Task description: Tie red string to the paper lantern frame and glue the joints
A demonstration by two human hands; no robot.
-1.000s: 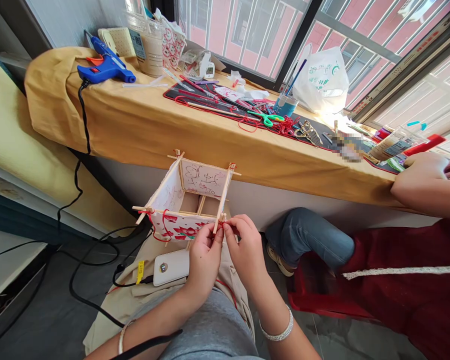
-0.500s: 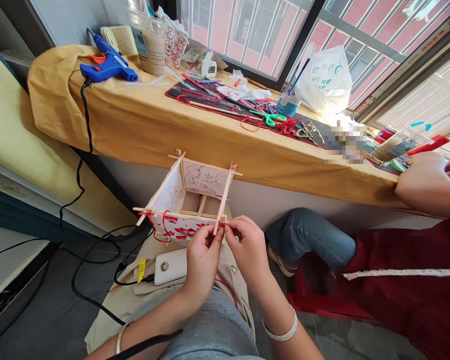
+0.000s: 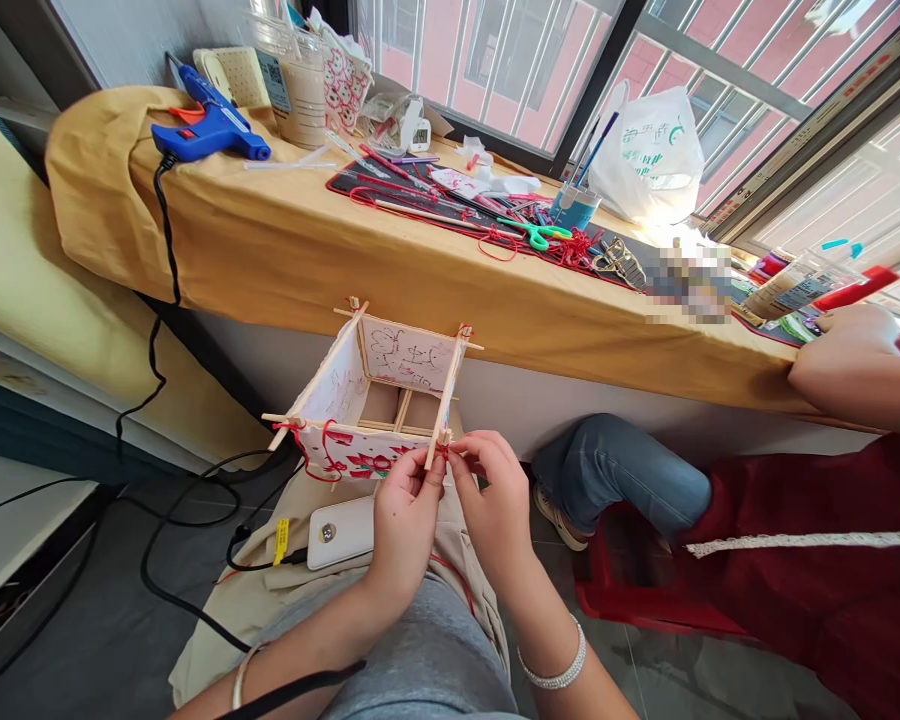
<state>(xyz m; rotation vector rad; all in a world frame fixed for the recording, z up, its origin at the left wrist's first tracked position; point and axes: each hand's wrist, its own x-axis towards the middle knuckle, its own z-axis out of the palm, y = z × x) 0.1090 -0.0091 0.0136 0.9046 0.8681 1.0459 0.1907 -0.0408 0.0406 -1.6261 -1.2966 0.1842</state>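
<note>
A box-shaped lantern frame [image 3: 356, 440] of thin wooden sticks, with painted white panels, sits over my lap. Red cord binds its corners, and a loop of red cord [image 3: 309, 462] hangs at the near left one. At the near right corner, my left hand [image 3: 409, 510] pinches the red cord [image 3: 442, 448] against the stick ends. My right hand [image 3: 495, 495] is closed there too, thumb and forefinger together on the same cord. The fingertips cover most of the knot. Below the frame, a white power bank [image 3: 340, 533] lies on my lap with a cable plugged in.
A cloth-covered table [image 3: 285, 260] runs along the window. On it are a blue glue gun [image 3: 211, 122], green scissors [image 3: 536, 234], drink cups and a white plastic bag [image 3: 649, 155]. At right, another person's arm [image 3: 862, 365] rests on the edge. Black cables [image 3: 150, 560] trail on the left.
Almost nothing differs. Both hands stay at the near right corner, with only a slight shift of the fingers and the view.
</note>
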